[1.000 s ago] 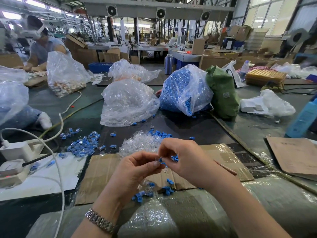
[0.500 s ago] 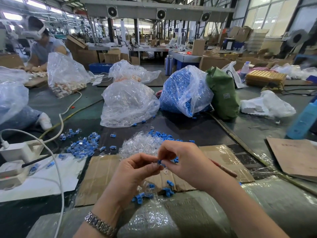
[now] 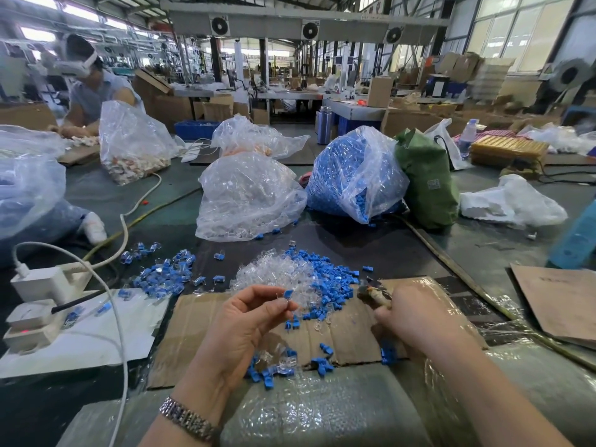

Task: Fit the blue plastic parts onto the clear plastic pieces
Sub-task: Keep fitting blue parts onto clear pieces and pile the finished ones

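The dark table (image 3: 338,240) carries the stock in falling order of bulk. At about twelve o'clock from the hands sit two supply sacks, side by side and touching: a clear plastic bag (image 3: 248,195) of transparent pieces and, at one o'clock, a bag of blue parts (image 3: 348,175). Both probably stand at arm's reach so the loose heaps can be topped up.

Nearer, a flattened cardboard sheet (image 3: 338,324) serves as the working mat. At its far edge lies a heap of clear pieces (image 3: 274,275) touching a heap of blue parts (image 3: 332,279) (mixed where they meet), placed so either hand can draw from both. At ten o'clock a scatter of assembled pieces (image 3: 164,272) lies apart, likely the finished pile.

The left hand (image 3: 245,327) pinches one assembled piece (image 3: 288,295) between thumb and fingertips, raised above the mat, its blue end uppermost and its long axis roughly upright, tilted slightly toward one o'clock. Its palm also cups spare parts. It seems ready to be tossed aside.

The right hand (image 3: 416,321), at three o'clock, lies low on the cardboard, fingers curled round a dark stick-like tool (image 3: 371,293) pointing toward eleven o'clock.
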Demonstrator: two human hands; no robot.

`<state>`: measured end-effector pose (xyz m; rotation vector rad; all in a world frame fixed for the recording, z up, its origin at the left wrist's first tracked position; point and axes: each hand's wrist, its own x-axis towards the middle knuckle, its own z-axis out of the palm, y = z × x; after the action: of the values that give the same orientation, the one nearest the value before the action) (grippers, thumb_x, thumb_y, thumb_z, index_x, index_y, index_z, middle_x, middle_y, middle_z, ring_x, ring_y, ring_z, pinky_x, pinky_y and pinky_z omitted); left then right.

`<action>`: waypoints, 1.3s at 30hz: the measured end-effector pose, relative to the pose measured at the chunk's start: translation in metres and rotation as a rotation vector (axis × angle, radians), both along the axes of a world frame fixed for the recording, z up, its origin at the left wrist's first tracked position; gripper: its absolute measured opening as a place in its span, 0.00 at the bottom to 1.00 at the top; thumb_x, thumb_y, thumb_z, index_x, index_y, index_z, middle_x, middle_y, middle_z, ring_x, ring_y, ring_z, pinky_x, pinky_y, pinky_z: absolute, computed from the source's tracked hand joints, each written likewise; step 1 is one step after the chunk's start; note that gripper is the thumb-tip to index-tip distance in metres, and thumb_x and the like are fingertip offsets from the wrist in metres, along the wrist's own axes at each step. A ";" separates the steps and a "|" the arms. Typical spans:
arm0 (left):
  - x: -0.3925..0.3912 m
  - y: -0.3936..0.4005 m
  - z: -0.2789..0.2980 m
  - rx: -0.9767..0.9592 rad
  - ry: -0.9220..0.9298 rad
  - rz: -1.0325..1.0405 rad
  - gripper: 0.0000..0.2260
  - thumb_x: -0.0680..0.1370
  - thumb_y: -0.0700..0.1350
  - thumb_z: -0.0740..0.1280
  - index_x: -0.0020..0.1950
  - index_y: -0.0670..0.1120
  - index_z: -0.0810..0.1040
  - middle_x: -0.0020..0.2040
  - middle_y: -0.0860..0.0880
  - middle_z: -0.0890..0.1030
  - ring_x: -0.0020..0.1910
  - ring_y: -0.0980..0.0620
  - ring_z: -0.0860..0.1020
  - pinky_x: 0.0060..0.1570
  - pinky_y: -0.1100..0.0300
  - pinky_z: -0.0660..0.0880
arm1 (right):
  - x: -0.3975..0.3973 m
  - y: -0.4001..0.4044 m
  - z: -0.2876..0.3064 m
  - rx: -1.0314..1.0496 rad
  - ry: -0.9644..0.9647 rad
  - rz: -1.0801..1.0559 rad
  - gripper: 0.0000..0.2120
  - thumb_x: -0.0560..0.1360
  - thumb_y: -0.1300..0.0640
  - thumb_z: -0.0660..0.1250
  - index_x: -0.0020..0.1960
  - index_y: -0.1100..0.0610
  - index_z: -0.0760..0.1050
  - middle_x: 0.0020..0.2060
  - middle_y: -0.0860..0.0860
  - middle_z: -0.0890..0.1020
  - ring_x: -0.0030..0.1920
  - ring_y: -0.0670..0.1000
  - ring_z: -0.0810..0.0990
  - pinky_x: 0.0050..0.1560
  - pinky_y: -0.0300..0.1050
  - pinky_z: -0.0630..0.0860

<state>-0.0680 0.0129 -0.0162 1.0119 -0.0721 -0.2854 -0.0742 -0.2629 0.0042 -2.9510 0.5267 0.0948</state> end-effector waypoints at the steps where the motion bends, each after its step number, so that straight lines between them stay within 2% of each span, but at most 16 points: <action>1: 0.001 0.001 0.000 -0.026 0.014 0.010 0.09 0.70 0.31 0.73 0.50 0.35 0.84 0.53 0.30 0.82 0.51 0.38 0.84 0.47 0.57 0.83 | 0.000 0.003 0.004 0.042 -0.011 -0.007 0.12 0.76 0.48 0.66 0.37 0.52 0.71 0.34 0.50 0.76 0.35 0.50 0.75 0.32 0.44 0.66; 3: 0.002 0.003 0.001 -0.058 0.032 0.034 0.09 0.69 0.31 0.74 0.49 0.36 0.85 0.53 0.32 0.83 0.50 0.39 0.85 0.46 0.57 0.83 | -0.003 0.007 0.013 0.156 -0.040 -0.001 0.10 0.79 0.50 0.63 0.43 0.54 0.71 0.36 0.49 0.77 0.36 0.50 0.76 0.33 0.45 0.67; 5: 0.003 0.004 0.002 -0.069 0.039 0.054 0.09 0.68 0.32 0.74 0.47 0.38 0.87 0.52 0.34 0.84 0.49 0.41 0.85 0.46 0.56 0.84 | -0.009 0.015 0.028 0.403 -0.054 0.057 0.10 0.81 0.54 0.63 0.42 0.56 0.72 0.35 0.50 0.77 0.34 0.50 0.75 0.34 0.45 0.71; 7: 0.004 0.003 0.005 -0.081 0.046 0.063 0.08 0.68 0.32 0.74 0.45 0.40 0.87 0.50 0.36 0.85 0.47 0.43 0.85 0.46 0.57 0.84 | -0.019 0.030 0.042 0.785 0.069 0.130 0.10 0.82 0.56 0.64 0.45 0.61 0.76 0.35 0.52 0.79 0.34 0.50 0.79 0.37 0.44 0.79; 9: 0.005 0.003 0.008 -0.084 0.043 0.076 0.08 0.68 0.33 0.74 0.44 0.42 0.88 0.50 0.38 0.85 0.46 0.45 0.85 0.45 0.58 0.84 | -0.028 0.048 0.050 0.965 0.245 0.223 0.11 0.83 0.55 0.64 0.52 0.63 0.78 0.41 0.54 0.84 0.41 0.51 0.85 0.45 0.45 0.82; 11: 0.005 0.002 0.009 -0.083 0.031 0.085 0.08 0.68 0.33 0.74 0.43 0.42 0.87 0.49 0.39 0.85 0.45 0.46 0.85 0.44 0.59 0.83 | -0.032 0.064 0.048 0.941 0.321 0.312 0.12 0.83 0.53 0.64 0.54 0.63 0.77 0.44 0.53 0.86 0.47 0.52 0.85 0.53 0.50 0.82; 14: 0.003 0.002 0.009 -0.081 0.005 0.094 0.08 0.68 0.32 0.73 0.43 0.42 0.87 0.48 0.40 0.85 0.44 0.48 0.84 0.44 0.60 0.83 | -0.032 0.080 0.045 0.903 0.314 0.375 0.14 0.83 0.51 0.63 0.55 0.63 0.77 0.43 0.52 0.87 0.47 0.51 0.86 0.59 0.55 0.81; 18: 0.002 0.004 0.009 -0.090 -0.007 0.096 0.08 0.69 0.31 0.72 0.43 0.42 0.86 0.46 0.42 0.85 0.45 0.49 0.84 0.45 0.61 0.83 | -0.034 0.088 0.047 0.882 0.306 0.402 0.12 0.83 0.50 0.63 0.49 0.58 0.76 0.45 0.52 0.88 0.47 0.51 0.87 0.58 0.55 0.82; 23: 0.002 0.007 0.010 -0.079 -0.033 0.085 0.10 0.68 0.31 0.72 0.48 0.38 0.82 0.47 0.41 0.85 0.45 0.49 0.83 0.47 0.61 0.83 | -0.037 0.092 0.050 0.861 0.293 0.406 0.12 0.84 0.50 0.62 0.49 0.58 0.74 0.47 0.55 0.87 0.48 0.52 0.87 0.58 0.54 0.82; 26: 0.001 0.005 0.010 -0.058 -0.047 0.091 0.10 0.67 0.32 0.72 0.48 0.38 0.82 0.47 0.40 0.85 0.47 0.47 0.84 0.50 0.59 0.83 | -0.038 0.094 0.050 0.872 0.301 0.418 0.11 0.84 0.51 0.61 0.49 0.58 0.74 0.48 0.57 0.87 0.50 0.56 0.86 0.59 0.58 0.80; 31: -0.001 0.006 0.008 0.040 -0.102 0.089 0.10 0.63 0.39 0.78 0.44 0.44 0.87 0.49 0.39 0.85 0.50 0.44 0.84 0.52 0.55 0.81 | -0.038 0.094 0.048 0.909 0.289 0.414 0.12 0.84 0.50 0.61 0.52 0.60 0.74 0.45 0.57 0.87 0.49 0.56 0.86 0.60 0.62 0.79; 34: -0.002 0.006 0.007 0.109 -0.140 0.095 0.11 0.63 0.42 0.78 0.45 0.46 0.87 0.50 0.39 0.85 0.51 0.44 0.84 0.50 0.57 0.82 | -0.037 0.094 0.047 0.899 0.300 0.416 0.16 0.84 0.48 0.61 0.54 0.62 0.75 0.38 0.53 0.85 0.41 0.52 0.86 0.55 0.58 0.82; 36: -0.002 0.005 0.006 0.118 -0.155 0.102 0.10 0.64 0.41 0.78 0.45 0.46 0.87 0.50 0.40 0.86 0.51 0.45 0.85 0.49 0.59 0.82 | -0.037 0.096 0.045 0.892 0.274 0.408 0.17 0.84 0.46 0.60 0.49 0.60 0.75 0.33 0.52 0.83 0.35 0.51 0.84 0.45 0.52 0.84; 38: -0.002 0.005 0.005 0.142 -0.174 0.108 0.10 0.64 0.42 0.78 0.45 0.46 0.87 0.50 0.41 0.86 0.51 0.46 0.85 0.51 0.58 0.82 | -0.037 0.097 0.043 0.867 0.259 0.406 0.18 0.84 0.45 0.60 0.45 0.59 0.73 0.26 0.49 0.80 0.30 0.50 0.81 0.34 0.44 0.79; 39: -0.003 0.005 0.004 0.159 -0.182 0.107 0.10 0.64 0.43 0.78 0.45 0.47 0.87 0.50 0.41 0.86 0.52 0.46 0.85 0.53 0.56 0.82 | -0.037 0.097 0.041 0.857 0.261 0.405 0.18 0.84 0.45 0.59 0.45 0.60 0.73 0.24 0.48 0.79 0.28 0.50 0.80 0.32 0.42 0.77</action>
<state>-0.0708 0.0180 -0.0120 1.1947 -0.1619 -0.1013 -0.1110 -0.1660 0.0454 -2.1528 -0.1006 0.5880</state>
